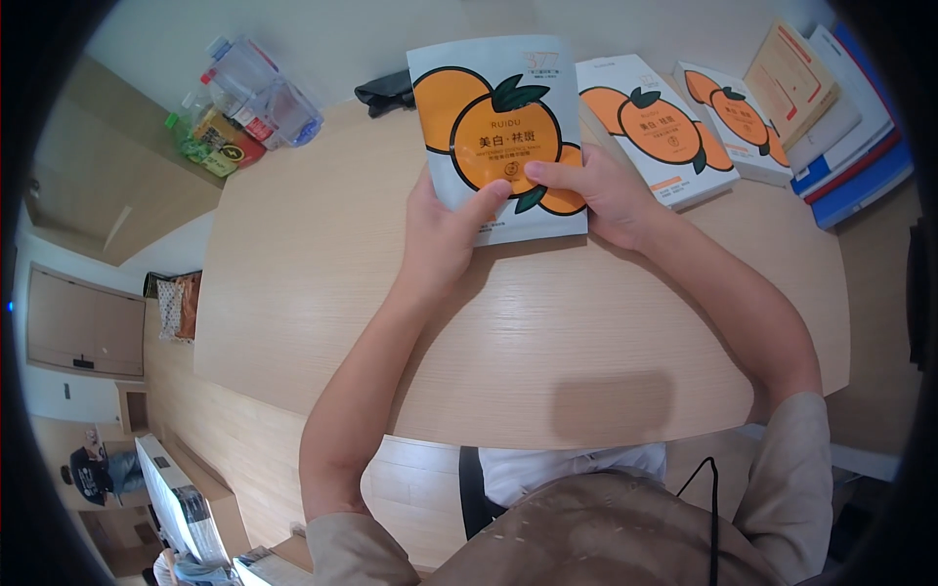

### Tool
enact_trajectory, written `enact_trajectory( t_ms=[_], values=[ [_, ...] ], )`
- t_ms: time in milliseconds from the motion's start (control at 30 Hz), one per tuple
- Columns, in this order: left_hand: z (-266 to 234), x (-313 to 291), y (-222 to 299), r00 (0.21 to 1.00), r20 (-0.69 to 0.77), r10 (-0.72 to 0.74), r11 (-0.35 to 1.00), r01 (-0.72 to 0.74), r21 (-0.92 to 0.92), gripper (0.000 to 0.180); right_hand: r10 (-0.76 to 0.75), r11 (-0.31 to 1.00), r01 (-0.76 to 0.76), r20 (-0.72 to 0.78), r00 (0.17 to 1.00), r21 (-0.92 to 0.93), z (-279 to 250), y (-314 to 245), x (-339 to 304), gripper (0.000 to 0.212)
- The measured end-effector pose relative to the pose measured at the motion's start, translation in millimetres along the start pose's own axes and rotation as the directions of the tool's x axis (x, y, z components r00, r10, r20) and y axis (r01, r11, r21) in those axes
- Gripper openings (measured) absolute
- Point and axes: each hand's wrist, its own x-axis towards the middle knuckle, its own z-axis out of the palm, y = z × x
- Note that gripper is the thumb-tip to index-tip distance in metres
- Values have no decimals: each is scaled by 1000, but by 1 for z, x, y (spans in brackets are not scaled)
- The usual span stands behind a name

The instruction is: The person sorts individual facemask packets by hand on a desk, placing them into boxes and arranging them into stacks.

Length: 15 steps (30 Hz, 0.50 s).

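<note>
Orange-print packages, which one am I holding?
The pale flat pouch, held by your left hand and right hand; the middle white box and rightmost white box lie unheld to its right.

A lived-in room, perhaps in a home, is suggested by the plain door (86, 327), wood-look floor (249, 459) and dark cap (90, 477) seen at the left, and by drink bottles (259, 93) and folders (850, 174) set at the edges of a pale worktop (303, 264).

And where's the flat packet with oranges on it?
The flat packet is in the upper middle of the head view, held over the table by the left hand and right hand, just left of the larger white box.
</note>
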Motion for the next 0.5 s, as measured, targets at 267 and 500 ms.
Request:
enact_trajectory(
  t_ms=[267,500],
  values=[
    [2,-1,-2,996,14,93,992,-94,88,40,-134,984,135,18,991,-112,8,-2,-6,45],
    [-20,7,5,995,-94,-30,976,9,-218,39,-242,922,201,-87,966,-330,1,-37,-6,42]
  ],
)
